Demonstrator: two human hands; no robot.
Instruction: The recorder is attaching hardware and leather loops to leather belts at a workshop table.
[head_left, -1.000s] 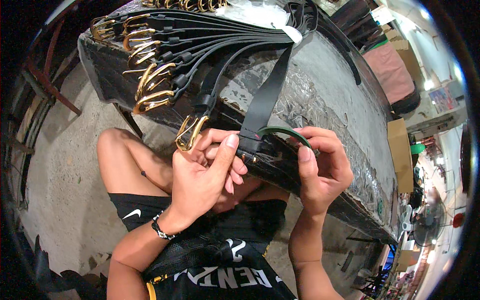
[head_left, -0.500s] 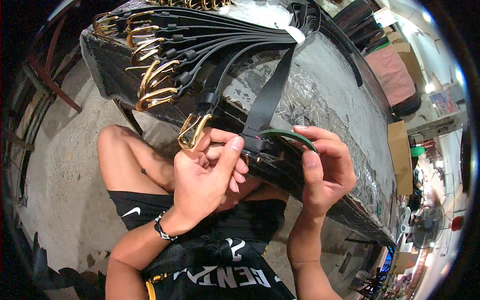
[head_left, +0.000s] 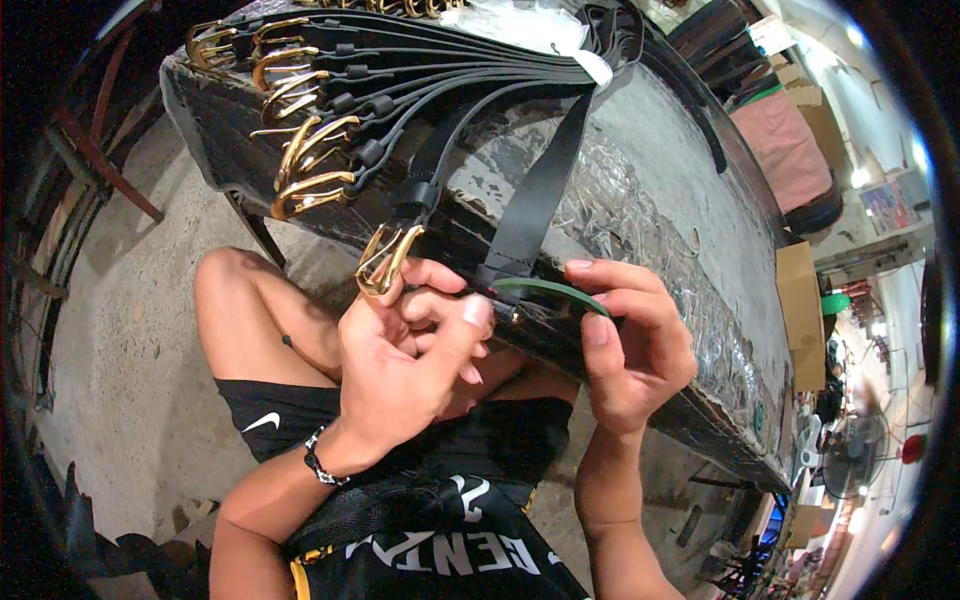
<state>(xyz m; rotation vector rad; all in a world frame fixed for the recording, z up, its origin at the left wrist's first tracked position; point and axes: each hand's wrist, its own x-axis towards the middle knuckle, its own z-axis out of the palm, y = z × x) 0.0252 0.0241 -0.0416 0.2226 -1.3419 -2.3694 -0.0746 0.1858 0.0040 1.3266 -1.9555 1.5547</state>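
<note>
My left hand (head_left: 405,365) is closed, its thumb pressed on curled fingers around part of a black belt; the gripped part is mostly hidden. A gold buckle (head_left: 388,262) on a black strap rests against the back of its fingers. A wide black belt strap (head_left: 535,215) comes down from the bundle to the left thumb. Between thumb and fingertips, my right hand (head_left: 640,345) pinches a thin, curved green strip (head_left: 548,288). The strip's far tip reaches the strap's lower end beside the left thumb, where a small pinkish spot shows.
Several black belts (head_left: 450,62) with gold buckles (head_left: 312,190) fan out over the worn, plastic-wrapped table (head_left: 690,190). A white band (head_left: 592,68) gathers them. Boxes (head_left: 800,310), a pink cloth-covered stack (head_left: 785,145) and a fan (head_left: 850,455) stand to the right.
My right hand has shifted slightly left and down with the green strip, which now lies flatter. The left hand has moved a little left, and the gold buckle has turned slightly.
</note>
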